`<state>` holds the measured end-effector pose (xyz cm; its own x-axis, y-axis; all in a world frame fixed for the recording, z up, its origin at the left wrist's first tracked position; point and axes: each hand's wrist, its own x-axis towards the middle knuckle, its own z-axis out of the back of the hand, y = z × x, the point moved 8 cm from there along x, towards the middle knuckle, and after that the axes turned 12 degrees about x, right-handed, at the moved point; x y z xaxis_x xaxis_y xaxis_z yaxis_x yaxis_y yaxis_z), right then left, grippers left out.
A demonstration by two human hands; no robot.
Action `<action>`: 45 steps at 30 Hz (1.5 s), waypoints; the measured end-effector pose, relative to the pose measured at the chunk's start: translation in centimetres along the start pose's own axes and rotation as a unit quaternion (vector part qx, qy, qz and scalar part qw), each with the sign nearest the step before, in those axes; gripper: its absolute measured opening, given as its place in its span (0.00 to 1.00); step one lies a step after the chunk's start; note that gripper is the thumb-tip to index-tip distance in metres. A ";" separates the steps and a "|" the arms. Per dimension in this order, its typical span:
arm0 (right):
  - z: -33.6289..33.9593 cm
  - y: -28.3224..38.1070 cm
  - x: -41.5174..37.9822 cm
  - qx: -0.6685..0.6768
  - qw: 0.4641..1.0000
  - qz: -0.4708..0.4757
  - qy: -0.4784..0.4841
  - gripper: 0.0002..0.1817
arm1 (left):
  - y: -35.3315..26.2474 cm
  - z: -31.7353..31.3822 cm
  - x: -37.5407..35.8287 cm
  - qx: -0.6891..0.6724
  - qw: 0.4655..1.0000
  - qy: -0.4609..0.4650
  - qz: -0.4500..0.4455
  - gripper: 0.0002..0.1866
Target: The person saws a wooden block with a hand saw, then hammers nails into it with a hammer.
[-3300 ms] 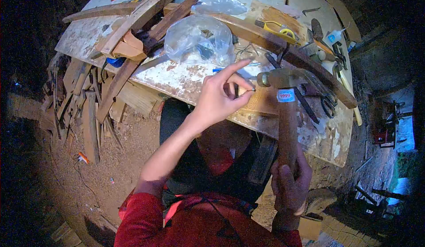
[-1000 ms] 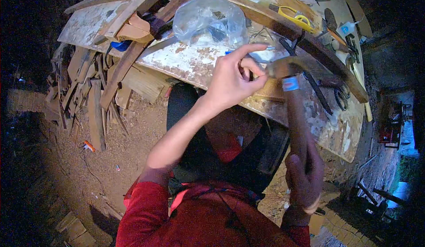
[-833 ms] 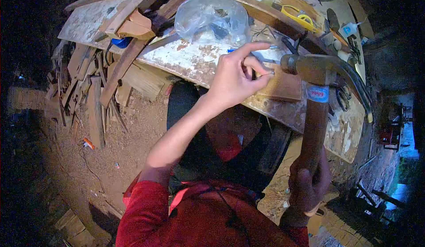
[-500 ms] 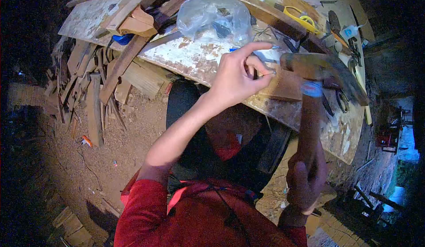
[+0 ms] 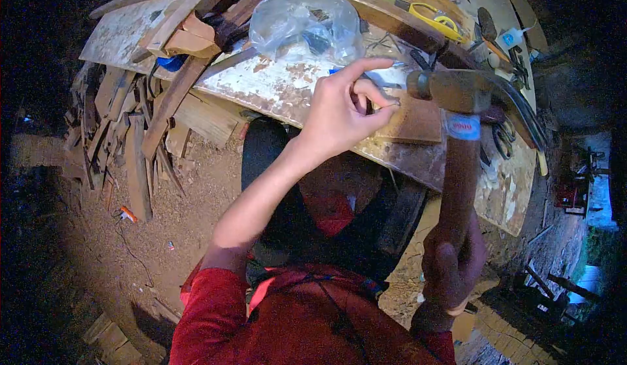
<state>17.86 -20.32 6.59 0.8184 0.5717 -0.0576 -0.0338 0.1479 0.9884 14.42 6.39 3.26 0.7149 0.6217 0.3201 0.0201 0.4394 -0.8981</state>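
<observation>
My right hand (image 5: pixel 455 260) grips the wooden handle of a claw hammer (image 5: pixel 462 175). A blue and white label wraps the handle just below the metal head, which is raised over the bench with its striking face to the left and its claw to the right. Over a brown wooden block (image 5: pixel 413 122) at the bench's near edge, my left hand (image 5: pixel 343 110) is closed in a pinch. Between thumb and forefinger shows the dark tip of a small nail (image 5: pixel 396 104); most of it is hidden by the fingers.
The paint-worn bench (image 5: pixel 277 81) carries a clear plastic bag (image 5: pixel 304 25), long wooden pieces, a yellow-framed item (image 5: pixel 439 22), pliers (image 5: pixel 503 139) and a white glue bottle (image 5: pixel 511 37). Wood offcuts (image 5: pixel 137 162) lean in a pile at the left.
The hammer, blurred before, now shows sharper and its head sits slightly higher. My left hand keeps its pinch. The whole view has shifted slightly.
</observation>
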 end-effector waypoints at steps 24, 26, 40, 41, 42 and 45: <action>0.5 0.3 0.0 -0.015 0.998 -0.018 0.059 0.35 | 0.1 -0.1 0.0 0.002 1.000 0.001 -0.010 0.30; 0.7 -0.5 0.0 -0.010 0.996 -0.018 0.082 0.34 | 0.1 0.0 0.0 0.003 1.000 0.006 -0.003 0.30; 0.5 -0.3 0.2 -0.026 0.999 -0.043 0.015 0.46 | 0.0 0.0 0.2 0.017 1.000 0.005 -0.006 0.29; 0.4 -0.2 0.2 -0.020 0.999 -0.035 0.022 0.45 | -0.1 0.0 0.2 0.021 1.000 0.007 -0.004 0.29; 0.7 -0.6 -0.1 -0.006 0.999 -0.024 0.038 0.44 | -0.2 0.0 0.2 0.025 1.000 0.009 -0.004 0.29; -0.1 -0.2 1.0 -0.071 0.989 -0.087 0.093 0.36 | -0.1 -0.1 0.2 0.018 1.000 0.012 0.003 0.30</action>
<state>18.65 -19.73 6.33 0.6998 0.6641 -0.2631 0.0075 0.3615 0.9324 14.63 6.42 3.42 0.7321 0.6083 0.3065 -0.0092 0.4588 -0.8885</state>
